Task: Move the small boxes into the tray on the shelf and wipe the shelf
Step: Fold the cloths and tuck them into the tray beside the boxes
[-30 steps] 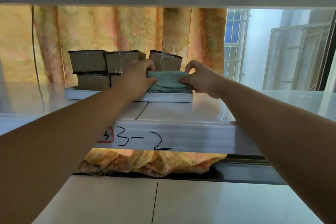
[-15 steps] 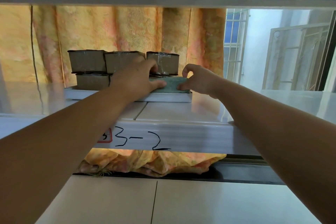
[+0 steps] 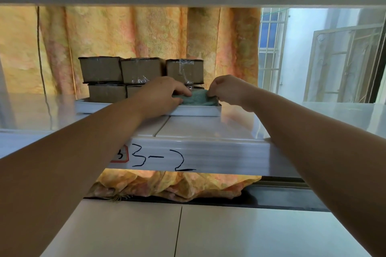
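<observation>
Two hands on a cloth in the shelf tray.
The shelf (image 3: 208,129) carries a white tray (image 3: 198,111); small boxes (image 3: 142,70) are stacked across its back, and at its right front the left hand (image 3: 160,96) and right hand (image 3: 229,89) pinch a green cloth (image 3: 198,98).

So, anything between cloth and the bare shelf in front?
Only the front wall of the tray: the cloth lies inside, held by left hand and right hand, and must lift over it to reach the shelf.

Glossy white shelf (image 3: 208,129); taped cardboard boxes (image 3: 142,70); fuzzy cloth (image 3: 198,98).
</observation>
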Motion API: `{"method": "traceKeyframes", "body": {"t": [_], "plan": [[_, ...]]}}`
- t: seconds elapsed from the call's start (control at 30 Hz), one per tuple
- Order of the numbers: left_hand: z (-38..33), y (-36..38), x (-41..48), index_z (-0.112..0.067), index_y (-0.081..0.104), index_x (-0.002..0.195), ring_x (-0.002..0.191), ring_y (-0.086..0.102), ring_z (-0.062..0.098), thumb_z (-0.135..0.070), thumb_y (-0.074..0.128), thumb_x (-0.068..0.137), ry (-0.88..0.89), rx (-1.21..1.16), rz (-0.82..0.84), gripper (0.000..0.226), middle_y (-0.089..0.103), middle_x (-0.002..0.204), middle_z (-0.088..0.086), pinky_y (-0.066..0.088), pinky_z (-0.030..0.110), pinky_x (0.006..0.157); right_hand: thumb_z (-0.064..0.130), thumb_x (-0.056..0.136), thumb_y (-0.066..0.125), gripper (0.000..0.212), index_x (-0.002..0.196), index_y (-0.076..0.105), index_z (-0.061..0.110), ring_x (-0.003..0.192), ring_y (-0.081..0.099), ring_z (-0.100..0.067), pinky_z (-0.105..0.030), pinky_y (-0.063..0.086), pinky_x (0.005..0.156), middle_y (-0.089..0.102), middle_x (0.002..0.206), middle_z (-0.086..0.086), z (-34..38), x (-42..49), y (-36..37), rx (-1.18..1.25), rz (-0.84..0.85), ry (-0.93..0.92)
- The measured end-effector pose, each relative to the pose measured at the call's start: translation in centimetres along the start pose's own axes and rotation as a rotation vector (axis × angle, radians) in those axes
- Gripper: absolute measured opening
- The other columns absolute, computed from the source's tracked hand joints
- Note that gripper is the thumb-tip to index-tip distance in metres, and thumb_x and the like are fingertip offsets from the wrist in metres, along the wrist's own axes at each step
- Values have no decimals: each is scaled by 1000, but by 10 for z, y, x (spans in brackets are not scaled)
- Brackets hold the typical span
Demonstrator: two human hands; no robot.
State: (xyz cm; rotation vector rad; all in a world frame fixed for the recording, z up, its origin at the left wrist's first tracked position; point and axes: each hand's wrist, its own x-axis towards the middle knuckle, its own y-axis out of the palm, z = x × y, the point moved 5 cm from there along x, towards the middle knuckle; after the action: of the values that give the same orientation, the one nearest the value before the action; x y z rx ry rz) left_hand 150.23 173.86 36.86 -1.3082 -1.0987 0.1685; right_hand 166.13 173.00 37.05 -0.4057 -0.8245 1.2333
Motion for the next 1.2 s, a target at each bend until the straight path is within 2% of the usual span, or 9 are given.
{"method": "traceKeyframes", "body": {"t": [0.13, 0.33, 0.5, 0.6, 0.73, 0.83, 0.97, 1.07, 1.2], "plan": [[6, 3, 3, -21, 62, 121, 108, 57, 16, -17, 58, 92, -26, -43, -28, 30, 63, 121, 1, 39, 19, 82, 9, 84, 61, 10, 89, 53, 12, 67, 43, -12, -20, 30, 53, 48, 74, 0, -2, 0, -1, 44, 14, 31], [10, 2, 5, -18, 57, 120, 92, 53, 13, -18, 58, 91, -96, -96, -91, 29, 58, 105, -2, 38, 23, 75, 17, 86, 61, 12, 79, 52, 17, 78, 55, -15, -32, 38, 78, 58, 90, -3, -5, 0, -7, 337, -33, 100], [6, -10, 4, -21, 54, 119, 89, 50, 12, -13, 49, 94, -11, -148, -246, 27, 53, 100, -5, 39, 22, 68, 10, 90, 57, 20, 73, 48, 18, 80, 57, -21, -34, 56, 71, 54, 88, -5, 7, -3, -9, 668, 50, -20], [8, -18, 2, -21, 52, 117, 88, 51, 11, -25, 54, 93, -5, -375, -361, 25, 48, 90, -13, 44, 25, 74, 4, 91, 55, 24, 73, 47, 17, 78, 59, -21, -33, 61, 61, 52, 93, -9, 14, -6, -14, 921, 70, -97], [11, -15, 3, -23, 52, 115, 93, 62, 11, -40, 55, 91, -85, -786, -264, 30, 59, 100, -8, 57, 29, 75, -2, 91, 53, 21, 81, 49, 15, 73, 64, -23, -27, 58, 51, 55, 96, -13, 16, -7, -19, 1108, 83, -116], [16, -11, 5, -24, 52, 116, 93, 64, 12, -29, 58, 91, -167, -1023, -201, 26, 57, 106, -6, 61, 26, 64, -4, 90, 53, 20, 90, 51, 15, 78, 65, -24, -29, 61, 57, 56, 100, -15, 17, -7, -17, 1087, 129, -100], [20, -10, 6, -24, 50, 117, 91, 63, 13, -16, 61, 90, -203, -1093, -221, 30, 55, 106, -5, 61, 26, 64, 2, 86, 63, 28, 105, 48, 17, 93, 62, -26, -43, 55, 90, 58, 105, -12, 11, -3, -10, 884, 133, -42], [23, -9, 7, -20, 51, 113, 86, 65, 14, -16, 60, 91, -225, -1174, -232, 24, 57, 105, -2, 60, 23, 60, 15, 82, 71, 52, 125, 43, 26, 95, 62, -18, -36, 54, 90, 58, 107, -3, 14, -7, -6, 613, 151, -83], [24, -9, 6, -19, 57, 94, 79, 65, 10, -25, 58, 92, -266, -1187, -260, 6, 61, 94, -2, 54, 15, 52, -1, 79, 69, 70, 132, 41, 35, 108, 60, -25, -37, 52, 95, 53, 118, -3, 27, -17, 7, 509, 344, -211]]}}
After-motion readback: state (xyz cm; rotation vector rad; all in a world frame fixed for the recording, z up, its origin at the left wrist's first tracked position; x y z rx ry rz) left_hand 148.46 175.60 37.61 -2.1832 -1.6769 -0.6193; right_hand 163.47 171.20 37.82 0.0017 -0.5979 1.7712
